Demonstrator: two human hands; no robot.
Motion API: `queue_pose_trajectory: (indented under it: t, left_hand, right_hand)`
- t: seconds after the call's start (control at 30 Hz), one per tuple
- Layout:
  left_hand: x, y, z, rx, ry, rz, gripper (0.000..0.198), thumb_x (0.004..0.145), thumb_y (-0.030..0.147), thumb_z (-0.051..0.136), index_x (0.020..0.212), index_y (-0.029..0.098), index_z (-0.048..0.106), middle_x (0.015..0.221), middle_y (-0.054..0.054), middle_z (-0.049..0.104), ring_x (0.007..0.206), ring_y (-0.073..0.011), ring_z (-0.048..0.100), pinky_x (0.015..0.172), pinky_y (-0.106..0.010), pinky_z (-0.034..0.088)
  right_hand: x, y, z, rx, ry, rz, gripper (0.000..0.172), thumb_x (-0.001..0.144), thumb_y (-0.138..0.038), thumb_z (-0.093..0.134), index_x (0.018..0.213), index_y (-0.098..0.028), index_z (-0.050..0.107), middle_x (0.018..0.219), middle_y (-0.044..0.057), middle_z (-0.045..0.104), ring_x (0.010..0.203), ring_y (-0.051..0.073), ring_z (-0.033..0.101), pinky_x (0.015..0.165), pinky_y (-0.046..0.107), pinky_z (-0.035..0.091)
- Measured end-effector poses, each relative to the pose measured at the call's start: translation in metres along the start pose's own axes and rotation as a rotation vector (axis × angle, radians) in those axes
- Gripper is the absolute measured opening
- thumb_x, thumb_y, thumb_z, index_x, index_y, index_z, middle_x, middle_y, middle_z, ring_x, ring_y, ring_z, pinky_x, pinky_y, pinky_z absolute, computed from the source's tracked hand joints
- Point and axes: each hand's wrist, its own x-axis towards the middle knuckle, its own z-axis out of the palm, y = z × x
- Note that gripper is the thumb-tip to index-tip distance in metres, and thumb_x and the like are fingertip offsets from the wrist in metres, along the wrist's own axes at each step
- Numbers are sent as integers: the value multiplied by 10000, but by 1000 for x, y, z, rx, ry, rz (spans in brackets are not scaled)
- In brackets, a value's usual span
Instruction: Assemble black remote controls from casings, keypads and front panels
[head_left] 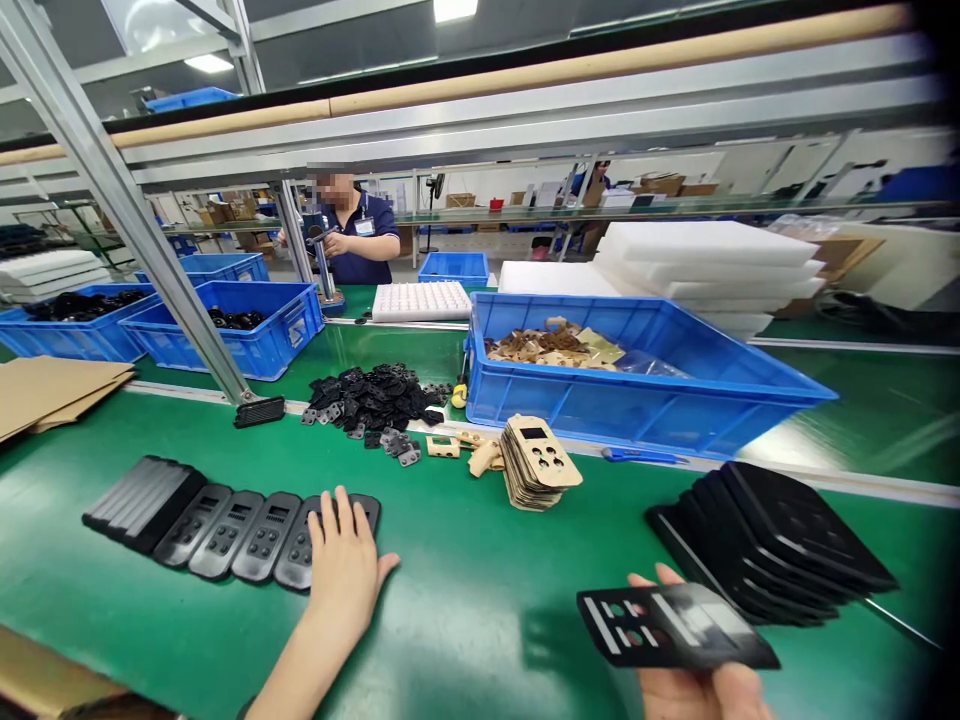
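Observation:
My left hand (345,555) lies flat with fingers spread over the right end of a row of black panels with buttons (259,535). Its fingers cover part of the last panels. The row's left end is a tightly overlapped run of the same panels. In my right hand (701,690) is a black plastic faceplate (667,625), gripped at its edges, with round holes and slots showing through. Just beyond that hand stands a leaning stack of black faceplates (780,540).
A pile of black button pads (375,400) and a stack of tan cut-out sheets (540,460) lie mid-table. Behind stands a blue bin (570,408) with brown pieces. A blue cutter (645,456) lies before it. A metal post (150,220) rises at left. A co-worker (360,235) stands opposite.

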Motion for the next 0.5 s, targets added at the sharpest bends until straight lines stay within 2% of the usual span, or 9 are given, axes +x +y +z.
queue_pose_trajectory:
  t: [0.07, 0.17, 0.27, 0.37, 0.43, 0.5]
  left_hand:
    - [-9, -7, 4, 89, -37, 6, 561, 778, 312, 623, 1262, 37, 554, 1375, -304, 437, 1296, -510, 320, 1008, -664, 266]
    - [-19, -7, 4, 9, -105, 86, 496, 790, 216, 554, 1282, 159, 561, 1314, -215, 538, 1275, -430, 407, 1025, -597, 310]
    - [-26, 1, -3, -232, -167, 117, 640, 748, 199, 548, 1378, 153, 439, 1203, -181, 587, 1186, -366, 508, 1021, -525, 362]
    - [-32, 11, -12, -509, -187, 42, 799, 722, 216, 561, 1459, 169, 255, 1208, -155, 511, 985, -294, 606, 862, -442, 492]
    - [-35, 16, -15, -682, -180, 11, 827, 702, 219, 593, 1457, 204, 257, 1231, -136, 463, 980, -271, 599, 830, -405, 506]
    - [-37, 20, -16, -859, -180, 8, 840, 665, 211, 652, 1434, 215, 313, 1245, -119, 462, 1097, -280, 546, 936, -408, 454]
  right_hand:
    - [-1, 4, 3, 3, -57, 20, 433, 926, -470, 408, 1290, -263, 518, 1349, 69, 554, 1203, 263, 539, 891, 416, 537]
    - [-4, 5, 13, 18, -111, 54, 410, 915, -465, 437, 1269, -288, 546, 1284, 65, 610, 1123, 253, 597, 825, 382, 557]
    - [-9, 3, 22, 32, -138, 89, 414, 888, -495, 471, 1230, -292, 584, 1289, 69, 607, 1065, 251, 625, 773, 352, 563]
    - [-17, -3, 28, 71, -164, 153, 488, 857, -555, 477, 1245, -277, 578, 1195, 84, 662, 977, 249, 657, 734, 337, 564]
    - [-24, -12, 35, 105, -168, 215, 534, 858, -585, 446, 1291, -286, 537, 1115, 76, 695, 915, 236, 674, 705, 324, 565]
    - [-32, -23, 45, 150, -152, 285, 547, 869, -594, 417, 1337, -317, 482, 1054, 50, 713, 870, 204, 680, 683, 287, 562]
